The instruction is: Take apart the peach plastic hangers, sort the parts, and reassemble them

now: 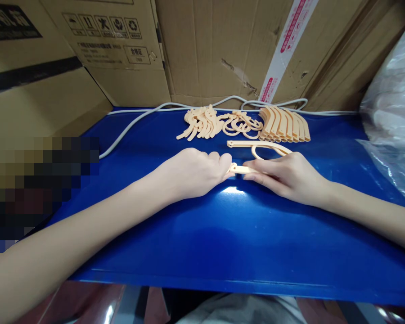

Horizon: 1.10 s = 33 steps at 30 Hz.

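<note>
My left hand (202, 173) is closed in a fist around one end of a cream plastic hanger piece (240, 169). My right hand (286, 177) pinches the same piece from the other side, thumb and fingers along it. Just beyond the right fingers, a long cream hanger arm (246, 144) with a hole at its tip runs behind that hand. Beneath this arm curves a cream hook (255, 152). The right hand hides whether arm, hook and held piece are joined.
Behind the hands lie a heap of short curved pieces (204, 122), several loose hooks (239, 123) and a stacked row of hanger arms (283, 125) on the blue table (202, 243). A white cable (131, 126) runs along cardboard boxes (209, 49). Clear plastic bags (394, 90) stand right.
</note>
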Motion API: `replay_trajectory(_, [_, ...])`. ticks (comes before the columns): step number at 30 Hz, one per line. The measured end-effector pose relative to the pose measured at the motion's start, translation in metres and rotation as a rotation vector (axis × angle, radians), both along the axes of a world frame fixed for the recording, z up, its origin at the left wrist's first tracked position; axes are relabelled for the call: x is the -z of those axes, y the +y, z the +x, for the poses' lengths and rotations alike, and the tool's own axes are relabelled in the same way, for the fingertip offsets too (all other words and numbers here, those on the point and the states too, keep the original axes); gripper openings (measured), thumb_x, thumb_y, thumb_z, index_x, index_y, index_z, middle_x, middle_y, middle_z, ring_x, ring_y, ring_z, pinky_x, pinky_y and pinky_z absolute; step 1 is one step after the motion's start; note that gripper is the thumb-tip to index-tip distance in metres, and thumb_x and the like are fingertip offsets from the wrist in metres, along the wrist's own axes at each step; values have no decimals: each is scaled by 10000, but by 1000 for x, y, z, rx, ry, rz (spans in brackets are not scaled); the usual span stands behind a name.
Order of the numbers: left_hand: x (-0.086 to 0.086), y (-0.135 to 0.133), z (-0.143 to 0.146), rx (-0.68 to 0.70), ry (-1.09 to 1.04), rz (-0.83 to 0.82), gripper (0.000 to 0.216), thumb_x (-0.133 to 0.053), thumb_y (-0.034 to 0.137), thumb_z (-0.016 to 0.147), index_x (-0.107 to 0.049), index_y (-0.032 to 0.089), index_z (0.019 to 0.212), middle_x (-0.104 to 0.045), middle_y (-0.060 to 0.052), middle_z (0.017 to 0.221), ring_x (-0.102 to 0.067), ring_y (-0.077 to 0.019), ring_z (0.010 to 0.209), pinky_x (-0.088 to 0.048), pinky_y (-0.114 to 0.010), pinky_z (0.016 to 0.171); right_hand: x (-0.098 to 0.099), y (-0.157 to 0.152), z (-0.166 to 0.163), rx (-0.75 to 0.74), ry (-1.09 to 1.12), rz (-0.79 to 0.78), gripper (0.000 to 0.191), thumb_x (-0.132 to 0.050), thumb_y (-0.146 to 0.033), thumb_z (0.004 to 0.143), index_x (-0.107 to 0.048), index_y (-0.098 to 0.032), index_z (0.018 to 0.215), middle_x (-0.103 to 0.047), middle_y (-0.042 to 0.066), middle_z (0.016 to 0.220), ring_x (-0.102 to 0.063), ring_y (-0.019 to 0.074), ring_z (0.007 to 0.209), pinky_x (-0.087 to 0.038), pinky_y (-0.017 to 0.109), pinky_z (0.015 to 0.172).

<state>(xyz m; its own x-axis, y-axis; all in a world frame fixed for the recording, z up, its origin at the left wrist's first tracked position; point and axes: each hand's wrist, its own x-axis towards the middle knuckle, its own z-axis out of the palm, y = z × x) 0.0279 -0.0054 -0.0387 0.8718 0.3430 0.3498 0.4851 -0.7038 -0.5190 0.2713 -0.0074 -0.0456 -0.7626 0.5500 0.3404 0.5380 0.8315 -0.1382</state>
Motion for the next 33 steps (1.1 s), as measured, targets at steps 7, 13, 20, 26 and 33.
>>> replay_trajectory(7, [2,2,-1,11,-5,0,336,-347,237,1013,-510,164,728,-541,-5,552,-535,-149,423,-180,-274,411,2,1,1,38,-9,-78,329,-428,-394,1019,-667,-177,958,-614,-15,604,-555,103,500,-355,215,523])
replay_trajectory(13, [1,1,1,-25,7,-14,369,-334,298,1017,-528,164,734,-556,-17,571,-525,-164,437,-167,-289,431,0,2,1,31,-10,-97,332,-435,-399,1014,-664,-175,927,-536,-38,564,-485,92,478,-329,215,518])
replay_trajectory(20, [-1,-1,2,-18,-16,-13,356,-384,326,998,-552,162,731,-570,-22,580,-544,-174,469,-186,-298,442,-1,1,0,28,-10,-120,332,-434,-399,1014,-682,-186,956,-554,-37,565,-478,92,471,-332,212,516])
replay_trajectory(26, [-2,-1,2,-12,-31,-78,335,-389,322,980,-563,163,742,-587,-22,591,-556,-169,485,-190,-298,452,0,1,1,5,-16,-87,340,-434,-393,1021,-701,-197,1097,-650,-16,632,-566,98,507,-367,213,527])
replay_trajectory(33, [-2,3,-1,6,-66,-162,298,-426,327,952,-556,162,739,-597,2,583,-583,-149,499,-167,-281,458,3,0,1,4,-47,89,324,-437,-371,1024,-705,-197,1079,-711,3,685,-638,107,557,-367,221,522])
